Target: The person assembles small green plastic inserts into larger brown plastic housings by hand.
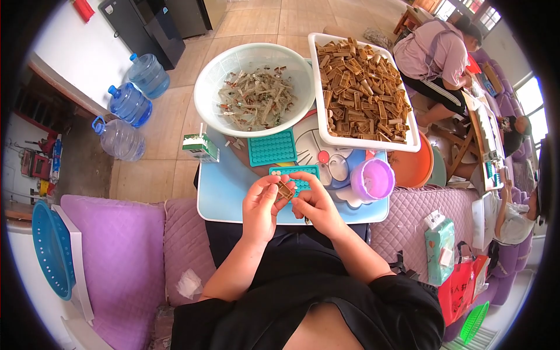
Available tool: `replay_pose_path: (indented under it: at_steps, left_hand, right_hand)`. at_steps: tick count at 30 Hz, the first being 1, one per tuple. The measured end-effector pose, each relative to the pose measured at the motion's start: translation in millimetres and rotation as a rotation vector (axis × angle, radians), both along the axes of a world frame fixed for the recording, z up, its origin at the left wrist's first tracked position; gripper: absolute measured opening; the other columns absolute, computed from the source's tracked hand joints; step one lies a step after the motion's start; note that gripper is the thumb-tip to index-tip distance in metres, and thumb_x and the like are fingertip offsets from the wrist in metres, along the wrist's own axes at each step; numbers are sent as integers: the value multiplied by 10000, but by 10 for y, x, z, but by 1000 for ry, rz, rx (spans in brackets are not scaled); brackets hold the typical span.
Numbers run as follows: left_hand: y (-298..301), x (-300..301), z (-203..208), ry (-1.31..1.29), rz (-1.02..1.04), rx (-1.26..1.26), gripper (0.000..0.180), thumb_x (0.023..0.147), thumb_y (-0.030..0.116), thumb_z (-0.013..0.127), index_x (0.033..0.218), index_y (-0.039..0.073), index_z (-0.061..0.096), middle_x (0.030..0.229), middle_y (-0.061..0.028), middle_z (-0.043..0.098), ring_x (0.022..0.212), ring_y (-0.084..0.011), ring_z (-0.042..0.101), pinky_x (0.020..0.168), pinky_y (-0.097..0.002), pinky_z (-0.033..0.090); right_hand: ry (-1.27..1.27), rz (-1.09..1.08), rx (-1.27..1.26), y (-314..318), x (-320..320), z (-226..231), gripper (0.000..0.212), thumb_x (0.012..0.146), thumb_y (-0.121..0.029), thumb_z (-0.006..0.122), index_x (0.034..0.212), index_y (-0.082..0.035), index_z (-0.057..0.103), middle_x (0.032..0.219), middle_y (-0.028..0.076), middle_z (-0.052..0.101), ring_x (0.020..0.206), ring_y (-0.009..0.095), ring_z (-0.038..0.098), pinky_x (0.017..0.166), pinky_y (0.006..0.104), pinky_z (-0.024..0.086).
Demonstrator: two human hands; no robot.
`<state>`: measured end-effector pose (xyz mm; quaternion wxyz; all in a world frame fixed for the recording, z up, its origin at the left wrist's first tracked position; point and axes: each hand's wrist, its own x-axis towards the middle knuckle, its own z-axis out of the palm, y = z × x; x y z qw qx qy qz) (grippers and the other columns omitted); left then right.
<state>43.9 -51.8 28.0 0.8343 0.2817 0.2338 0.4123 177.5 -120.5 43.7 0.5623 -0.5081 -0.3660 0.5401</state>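
Note:
In front of my body, over the near edge of the small blue table (233,213), my left hand (259,204) pinches a small brown plastic casing (285,190) with open compartments. My right hand (318,204) is closed beside it, its index finger reaching the casing's upper edge. A tiny dark bit shows below the right fingers, too small to name. Just beyond my fingers lies a teal tray (312,170) of small wells with little white pieces, partly covered by my hands. A second teal tray (272,147) lies farther off.
A white basin (204,105) holds clear plastic pieces; a white rectangular tub (413,137) is heaped with brown casings. A purple bucket (373,179) stands at right, a green-white carton (200,148) at left. Water jugs (129,105) stand on the floor. Another person (434,52) works at far right.

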Motion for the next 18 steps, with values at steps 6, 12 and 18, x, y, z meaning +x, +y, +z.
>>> replay_pose_path:
  at_steps: [6,12,18]
  left_hand:
    - [23,14,-109,-64,-14,-180,229,851,-57,508,1044,64,486,1073,-145,576,968,-267,612,866,-392,526]
    - [128,-138,-277,79,-35,-15,250,791,-114,538,885,91,432,1005,-118,571,901,-229,616,831,-363,539]
    - [285,-295,-224,97,56,-69,173,937,111,475,1075,16,519,1134,-167,566,1026,-261,583,916,-388,491]
  right_hand:
    - [177,41,-36,24,-10,-56,443,888,-10,506,1293,-67,334,640,-1,486,573,64,450,530,214,354]
    - [76,185,-55,66,47,-145,412,871,-21,554,1249,-50,394,717,31,558,676,101,559,624,245,455]
    - [-918,23,45,327,372,-354,161,782,-62,618,941,-36,630,880,134,624,816,292,613,726,363,490]
